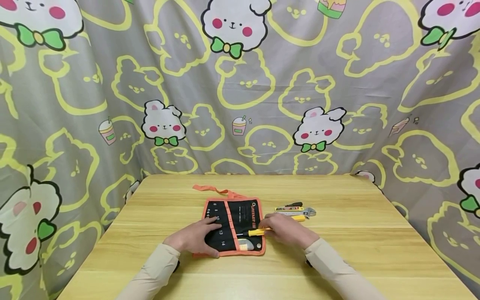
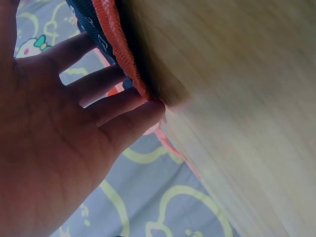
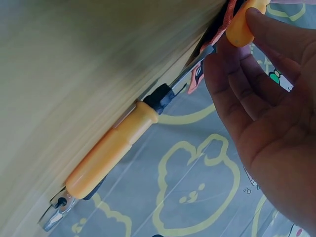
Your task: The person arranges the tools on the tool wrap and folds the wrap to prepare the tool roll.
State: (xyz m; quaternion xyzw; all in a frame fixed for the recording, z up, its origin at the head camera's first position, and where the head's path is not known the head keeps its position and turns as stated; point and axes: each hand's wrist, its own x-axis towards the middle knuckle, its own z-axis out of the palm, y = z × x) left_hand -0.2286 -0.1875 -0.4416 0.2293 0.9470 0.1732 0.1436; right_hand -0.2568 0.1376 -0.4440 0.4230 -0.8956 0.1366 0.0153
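Head view: right hand (image 1: 286,230) pinches a yellow-handled screwdriver (image 1: 256,232) lying across the right edge of the black-and-orange tool roll (image 1: 233,227). Left hand (image 1: 196,237), fingers flat and straight, presses the roll's left half onto the wooden table (image 1: 375,250). Right of the roll: a second yellow-handled tool (image 3: 116,148) and an adjustable wrench (image 1: 309,212). Risk: the roll may slide or bunch if the flat hand lifts.

The head camera looks forward and down over the table (image 1: 337,250) toward the curtain (image 1: 262,83), from a moderate distance. Each wrist camera sits very close, tilted, looking along its palm at the tabletop. All three views share the pouch (image 1: 232,227) edge (image 2: 116,37) (image 3: 228,15).
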